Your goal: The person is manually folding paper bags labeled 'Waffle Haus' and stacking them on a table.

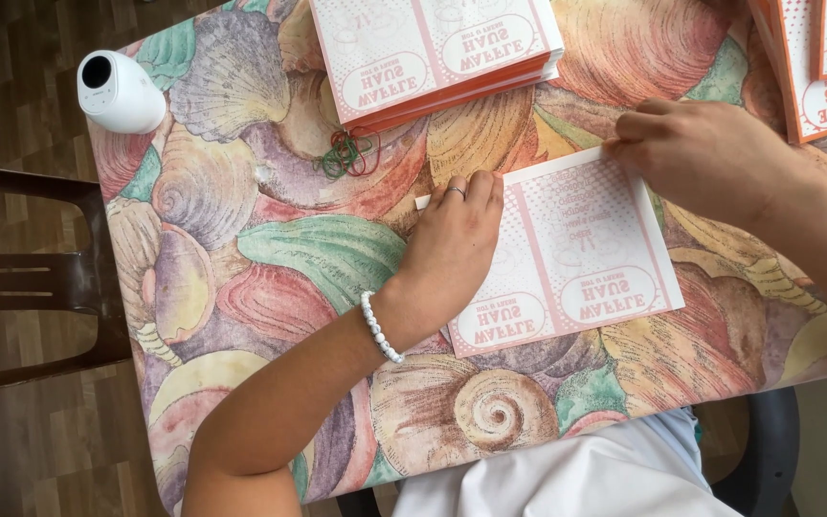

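A flat pink-and-white printed card sheet (576, 251) lies on the tabletop (270, 258), which is covered in a seashell-patterned cloth, a little toward 3 o'clock from the middle of the view. The left hand (452, 251) rests palm down on the sheet's 9 o'clock edge, fingers (471, 191) laid flat and together, pressing the card rather than gripping it; a ring sits on one finger and a white bead bracelet (378, 327) circles the wrist. The right hand (701, 158) lies on the sheet's corner at 1 o'clock, its fingers curled down onto the top edge, pinching or pressing there; which, I cannot tell. At 12 o'clock sits a stack of the same cards (433, 53), with loose rubber bands (348, 153) just beside it. More cards (820, 67) lie at 2 o'clock, and a small white camera (117, 91) stands at 10 o'clock.
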